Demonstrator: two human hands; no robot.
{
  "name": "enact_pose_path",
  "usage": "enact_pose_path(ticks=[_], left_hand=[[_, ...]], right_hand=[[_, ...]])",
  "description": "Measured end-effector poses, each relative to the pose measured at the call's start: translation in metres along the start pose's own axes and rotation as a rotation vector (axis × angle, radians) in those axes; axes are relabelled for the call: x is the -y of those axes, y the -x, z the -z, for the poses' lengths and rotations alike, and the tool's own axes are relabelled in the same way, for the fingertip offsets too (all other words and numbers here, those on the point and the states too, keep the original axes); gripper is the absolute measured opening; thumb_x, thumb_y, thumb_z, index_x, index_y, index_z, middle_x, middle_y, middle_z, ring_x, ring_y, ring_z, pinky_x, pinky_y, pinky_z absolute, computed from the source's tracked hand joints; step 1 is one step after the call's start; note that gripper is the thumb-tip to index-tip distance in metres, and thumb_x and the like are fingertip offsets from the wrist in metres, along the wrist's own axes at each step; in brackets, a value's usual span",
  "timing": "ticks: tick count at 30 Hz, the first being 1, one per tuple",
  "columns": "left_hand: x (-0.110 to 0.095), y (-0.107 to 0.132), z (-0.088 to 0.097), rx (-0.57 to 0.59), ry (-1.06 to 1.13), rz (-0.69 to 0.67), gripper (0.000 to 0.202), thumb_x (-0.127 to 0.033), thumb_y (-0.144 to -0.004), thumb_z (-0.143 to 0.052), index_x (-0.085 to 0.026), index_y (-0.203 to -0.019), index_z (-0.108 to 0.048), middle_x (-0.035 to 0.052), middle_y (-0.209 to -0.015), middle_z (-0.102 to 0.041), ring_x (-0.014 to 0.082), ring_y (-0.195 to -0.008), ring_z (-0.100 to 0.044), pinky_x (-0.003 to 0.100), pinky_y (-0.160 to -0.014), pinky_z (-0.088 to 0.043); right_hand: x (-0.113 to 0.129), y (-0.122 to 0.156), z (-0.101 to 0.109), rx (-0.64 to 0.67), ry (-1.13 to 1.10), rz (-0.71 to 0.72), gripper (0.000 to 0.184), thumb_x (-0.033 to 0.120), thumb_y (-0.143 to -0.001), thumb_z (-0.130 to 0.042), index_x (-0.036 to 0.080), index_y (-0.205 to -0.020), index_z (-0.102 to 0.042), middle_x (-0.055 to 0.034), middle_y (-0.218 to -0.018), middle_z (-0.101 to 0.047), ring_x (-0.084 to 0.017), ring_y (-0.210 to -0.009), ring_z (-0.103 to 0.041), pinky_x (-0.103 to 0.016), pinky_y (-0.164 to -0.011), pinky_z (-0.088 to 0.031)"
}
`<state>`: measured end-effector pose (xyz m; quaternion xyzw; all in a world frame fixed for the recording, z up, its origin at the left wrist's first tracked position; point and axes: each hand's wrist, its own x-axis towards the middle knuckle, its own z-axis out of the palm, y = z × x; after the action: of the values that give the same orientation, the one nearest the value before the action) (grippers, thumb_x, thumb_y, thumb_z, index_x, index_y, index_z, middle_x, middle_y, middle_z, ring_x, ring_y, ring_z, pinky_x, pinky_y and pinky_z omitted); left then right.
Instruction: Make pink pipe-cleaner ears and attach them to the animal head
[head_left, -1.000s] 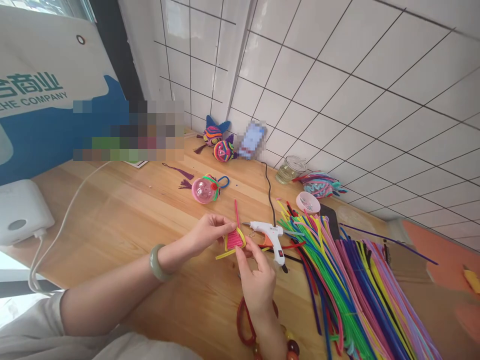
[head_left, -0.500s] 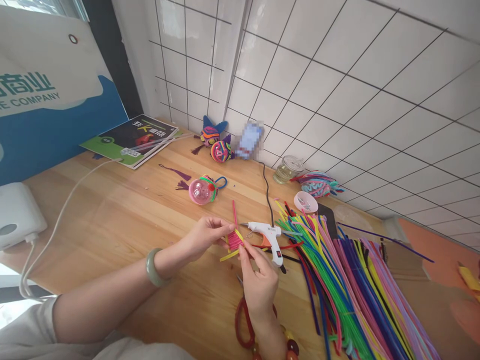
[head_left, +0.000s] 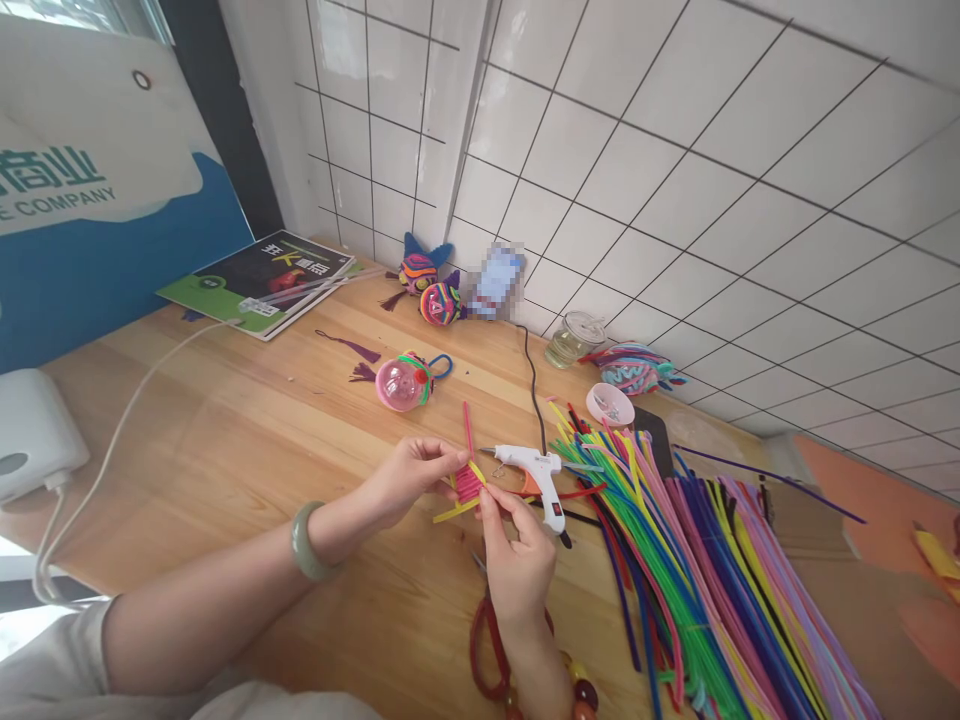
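My left hand (head_left: 409, 473) pinches a small pink and yellow pipe-cleaner piece (head_left: 466, 484) over the wooden table (head_left: 247, 440). My right hand (head_left: 514, 560) comes up from below, and its fingertips grip the same piece on its right side. A pink stem sticks up from the piece and a yellow end juts out to the lower left. A white glue gun (head_left: 534, 472) lies just right of my hands, its black cord running to the back wall.
A large pile of coloured pipe cleaners (head_left: 697, 590) covers the table's right side. Red-handled scissors (head_left: 487, 645) lie under my right wrist. A pink ball toy (head_left: 401, 383), two striped figures (head_left: 431, 285), a glass jar (head_left: 574, 340), a booklet (head_left: 266, 280) and a white box (head_left: 30, 435) stand farther off.
Both hands keep hold of the piece; my right fingers have shifted slightly on it. The camera has drifted, bringing the booklet into clear view.
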<state>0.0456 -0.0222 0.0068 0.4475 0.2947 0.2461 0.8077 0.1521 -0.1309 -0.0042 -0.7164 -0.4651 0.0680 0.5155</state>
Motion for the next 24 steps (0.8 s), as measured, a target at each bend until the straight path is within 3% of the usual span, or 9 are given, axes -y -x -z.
enact_pose_path(ticks=[7, 17, 24], left_hand=[[-0.0002, -0.0001, 0.0011, -0.007, -0.006, 0.001, 0.027, -0.038, -0.066, -0.065, -0.010, -0.065, -0.063, 0.0033, -0.061, -0.064, 0.0107, -0.056, -0.057, 0.021, -0.053, -0.047], [-0.0011, 0.0013, 0.0004, 0.009, -0.014, 0.007, 0.027, -0.037, -0.066, -0.064, -0.011, -0.065, -0.063, 0.0033, -0.062, -0.064, 0.0102, -0.056, -0.056, 0.021, -0.054, -0.046], [-0.0021, 0.0007, 0.0022, 0.031, 0.016, 0.042, 0.026, -0.036, -0.066, -0.065, -0.010, -0.069, -0.064, 0.0038, -0.065, -0.064, 0.0102, -0.059, -0.056, 0.021, -0.056, -0.047]], right_hand=[[0.0051, -0.0011, 0.0017, 0.034, 0.007, -0.067, 0.018, 0.027, -0.078, -0.052, 0.015, -0.081, -0.065, -0.0059, -0.069, -0.068, -0.017, -0.060, -0.063, -0.028, -0.060, -0.049], [0.0021, -0.0024, 0.0002, 0.130, -0.250, -0.307, 0.020, 0.032, -0.076, -0.055, 0.014, -0.081, -0.061, -0.0057, -0.069, -0.065, -0.016, -0.058, -0.061, -0.027, -0.058, -0.050], [0.0058, -0.0064, 0.0026, 0.169, -0.319, -0.415, 0.021, 0.033, -0.074, -0.056, 0.013, -0.078, -0.061, -0.0010, -0.057, -0.061, -0.013, -0.053, -0.058, -0.024, -0.053, -0.047]])
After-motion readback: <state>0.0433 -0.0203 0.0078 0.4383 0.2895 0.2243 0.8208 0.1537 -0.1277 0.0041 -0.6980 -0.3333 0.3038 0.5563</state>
